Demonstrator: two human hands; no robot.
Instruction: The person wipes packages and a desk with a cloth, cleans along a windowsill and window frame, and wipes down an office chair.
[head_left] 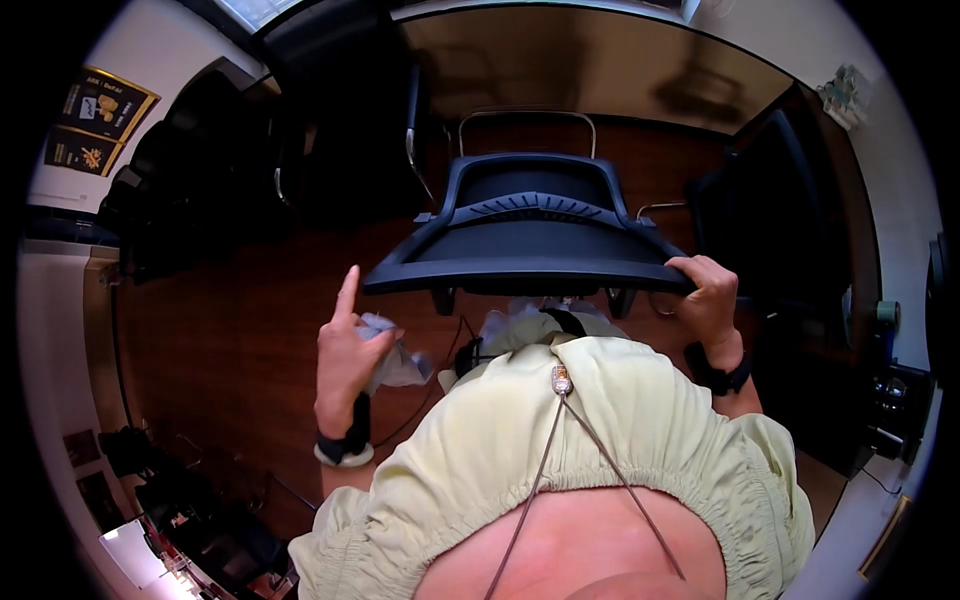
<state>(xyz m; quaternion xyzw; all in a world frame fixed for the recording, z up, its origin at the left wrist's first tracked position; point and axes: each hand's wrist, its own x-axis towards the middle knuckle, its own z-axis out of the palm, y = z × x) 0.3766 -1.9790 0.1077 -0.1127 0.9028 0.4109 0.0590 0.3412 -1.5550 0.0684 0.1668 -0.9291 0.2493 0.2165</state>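
A dark blue-black chair stands right in front of me, its wide top edge nearest my body. My right hand is closed round the right end of that edge. Left of the chair, my left hand is raised with the index finger stretched out, apart from the chair. A crumpled grey-white cloth hangs at this hand, held between the thumb and the curled fingers. Dark bands circle both wrists.
More dark chairs with metal frames stand at the upper left, and another dark chair is at the right. A thin cable runs over the brown wooden floor. Posters hang on the left wall.
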